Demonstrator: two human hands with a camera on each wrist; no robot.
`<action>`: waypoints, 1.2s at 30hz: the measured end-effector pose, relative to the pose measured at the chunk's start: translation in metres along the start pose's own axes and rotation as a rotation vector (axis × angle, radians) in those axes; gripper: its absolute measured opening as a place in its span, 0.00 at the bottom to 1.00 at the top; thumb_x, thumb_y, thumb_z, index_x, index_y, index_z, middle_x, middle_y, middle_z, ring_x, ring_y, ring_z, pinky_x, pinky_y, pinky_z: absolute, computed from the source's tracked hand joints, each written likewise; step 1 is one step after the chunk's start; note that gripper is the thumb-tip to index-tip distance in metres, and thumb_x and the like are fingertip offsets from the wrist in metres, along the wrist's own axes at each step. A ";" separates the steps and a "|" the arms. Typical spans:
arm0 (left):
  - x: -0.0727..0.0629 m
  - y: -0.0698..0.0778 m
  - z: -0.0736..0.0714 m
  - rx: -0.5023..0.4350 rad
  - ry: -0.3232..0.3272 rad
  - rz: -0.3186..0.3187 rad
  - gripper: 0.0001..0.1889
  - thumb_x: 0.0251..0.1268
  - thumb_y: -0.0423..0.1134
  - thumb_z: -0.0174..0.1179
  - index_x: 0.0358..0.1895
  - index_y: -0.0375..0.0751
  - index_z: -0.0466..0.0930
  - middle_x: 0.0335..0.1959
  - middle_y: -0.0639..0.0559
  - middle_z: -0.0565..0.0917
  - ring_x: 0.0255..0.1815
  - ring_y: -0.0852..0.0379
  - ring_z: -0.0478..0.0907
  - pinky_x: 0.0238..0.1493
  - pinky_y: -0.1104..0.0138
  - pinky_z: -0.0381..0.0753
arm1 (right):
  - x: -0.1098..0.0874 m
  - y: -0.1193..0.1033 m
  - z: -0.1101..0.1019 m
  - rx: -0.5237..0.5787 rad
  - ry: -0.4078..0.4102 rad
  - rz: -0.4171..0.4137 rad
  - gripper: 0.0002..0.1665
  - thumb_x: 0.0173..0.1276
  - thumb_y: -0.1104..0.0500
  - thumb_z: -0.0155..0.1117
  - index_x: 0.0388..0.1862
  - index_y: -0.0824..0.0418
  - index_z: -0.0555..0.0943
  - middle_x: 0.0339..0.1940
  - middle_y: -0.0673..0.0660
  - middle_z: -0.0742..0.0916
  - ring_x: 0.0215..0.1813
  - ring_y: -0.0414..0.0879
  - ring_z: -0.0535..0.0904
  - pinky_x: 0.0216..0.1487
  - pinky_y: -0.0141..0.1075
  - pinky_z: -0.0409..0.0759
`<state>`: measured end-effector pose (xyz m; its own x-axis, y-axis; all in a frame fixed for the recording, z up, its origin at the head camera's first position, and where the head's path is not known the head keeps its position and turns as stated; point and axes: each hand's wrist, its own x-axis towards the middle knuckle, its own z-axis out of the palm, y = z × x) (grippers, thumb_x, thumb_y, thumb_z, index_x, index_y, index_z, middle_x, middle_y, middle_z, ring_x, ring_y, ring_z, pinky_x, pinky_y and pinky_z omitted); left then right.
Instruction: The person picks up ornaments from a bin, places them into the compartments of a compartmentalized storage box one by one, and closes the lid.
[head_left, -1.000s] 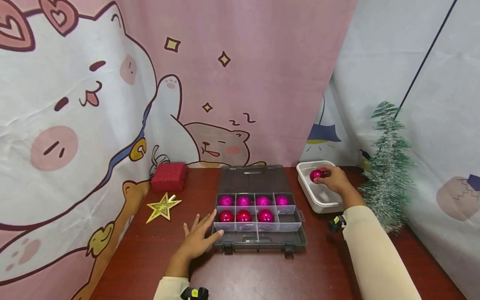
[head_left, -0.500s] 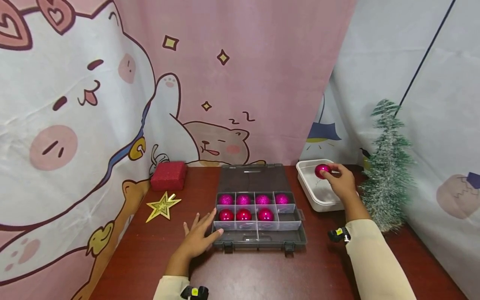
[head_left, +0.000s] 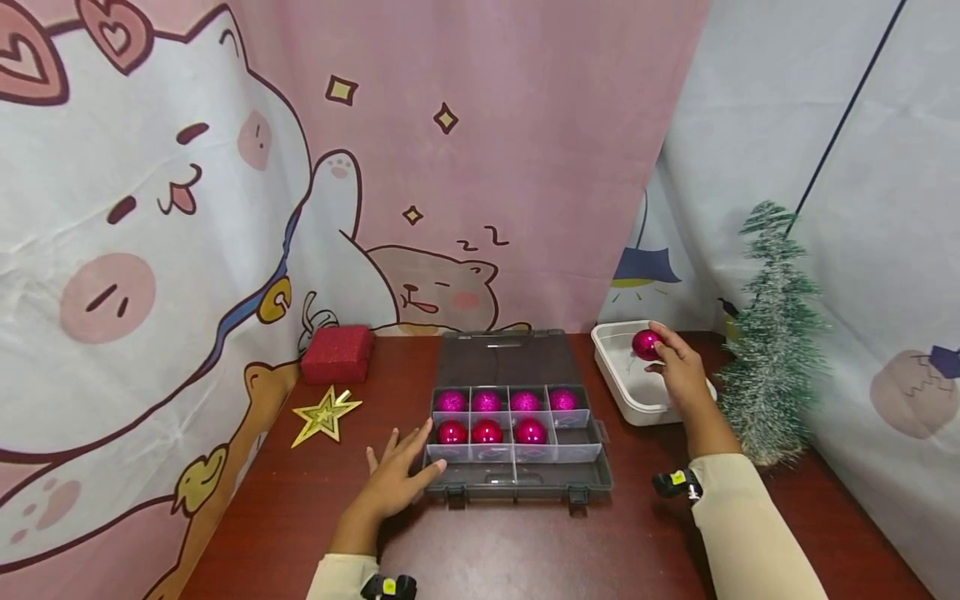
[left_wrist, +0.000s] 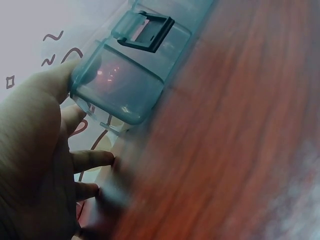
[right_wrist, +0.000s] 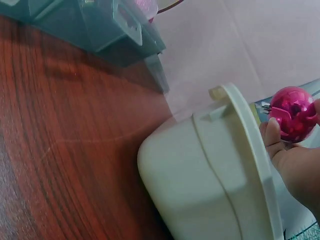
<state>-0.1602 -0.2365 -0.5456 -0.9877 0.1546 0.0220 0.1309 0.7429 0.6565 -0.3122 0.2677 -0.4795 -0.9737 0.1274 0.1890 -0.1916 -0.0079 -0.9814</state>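
Observation:
My right hand (head_left: 684, 379) pinches a shiny pink Christmas bauble (head_left: 646, 344) above the far part of a white plastic tub (head_left: 606, 373). In the right wrist view the bauble (right_wrist: 294, 112) shows its silver cap, just beyond the tub's rim. My left hand (head_left: 393, 483) spreads its fingers at the left front corner of a clear grey compartment box (head_left: 471, 475), thumb and index finger along its edge. Its lid lies back. Several glittery magenta baubles (head_left: 487, 402) sit in the back row. Three shiny red ones (head_left: 487, 432) occupy the middle row's left cells.
A frosted green artificial tree (head_left: 776, 350) stands right of the tub, close to my right forearm. At the left lie a gold star (head_left: 326, 413) and a red glittery box (head_left: 337, 353). Printed cloth backs the brown table (head_left: 555, 554).
My right hand has lifted the pink bauble a little higher in the tub's area and slightly to the right, with its fingers turning around it. My left hand stays put.

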 end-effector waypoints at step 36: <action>0.002 -0.004 0.002 0.006 0.002 -0.005 0.44 0.75 0.67 0.60 0.90 0.62 0.56 0.87 0.40 0.66 0.91 0.21 0.43 0.77 0.18 0.20 | -0.054 0.001 0.042 -0.318 -0.299 -0.441 0.35 0.69 0.80 0.69 0.75 0.77 0.71 0.67 0.76 0.74 0.62 0.21 0.79 0.59 0.15 0.79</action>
<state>-0.1628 -0.2379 -0.5499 -0.9886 0.1494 0.0205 0.1265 0.7479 0.6517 -0.2651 0.2187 -0.4897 -0.8128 -0.2320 0.5344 -0.5820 0.2838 -0.7620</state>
